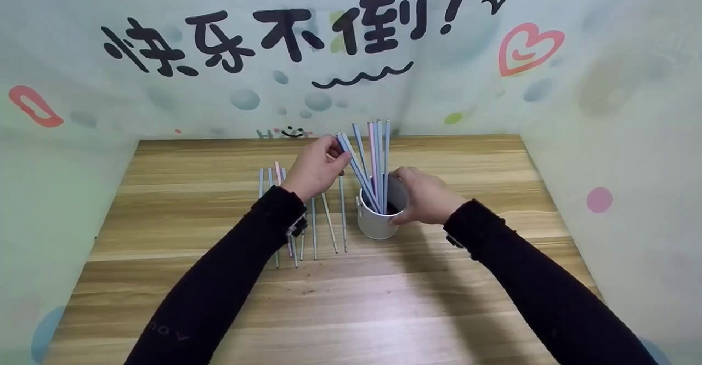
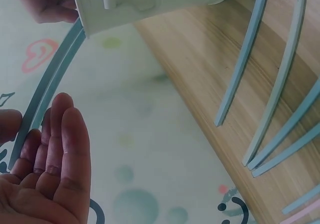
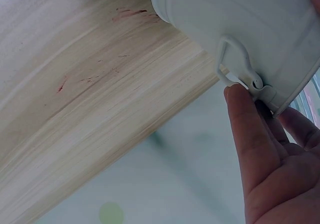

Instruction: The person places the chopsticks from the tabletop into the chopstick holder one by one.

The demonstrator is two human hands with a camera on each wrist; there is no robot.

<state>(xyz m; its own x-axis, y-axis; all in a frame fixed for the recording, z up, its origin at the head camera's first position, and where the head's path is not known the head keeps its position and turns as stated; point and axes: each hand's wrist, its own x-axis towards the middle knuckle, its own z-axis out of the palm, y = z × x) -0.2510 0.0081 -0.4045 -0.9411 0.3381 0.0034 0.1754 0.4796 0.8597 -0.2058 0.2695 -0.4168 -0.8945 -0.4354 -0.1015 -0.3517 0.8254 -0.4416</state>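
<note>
A small white bucket point(image 1: 378, 226) stands upright on the table, with several thin blue, pale and pink sticks point(image 1: 379, 151) leaning in it. My left hand point(image 1: 315, 167) pinches a pair of blue sticks point(image 1: 356, 165) near their upper ends, and their lower ends are inside the bucket. In the left wrist view these blue sticks point(image 2: 52, 74) run from thumb and fingers to the bucket's rim. My right hand point(image 1: 428, 195) grips the bucket by its rim on the right side. The right wrist view shows a fingertip at the wire handle point(image 3: 235, 56) on the bucket's wall.
More thin sticks point(image 1: 314, 233) lie spread on the wooden table point(image 1: 340, 310), left of the bucket and partly behind my left arm. A printed backdrop point(image 1: 219, 102) rises behind the table and along both sides.
</note>
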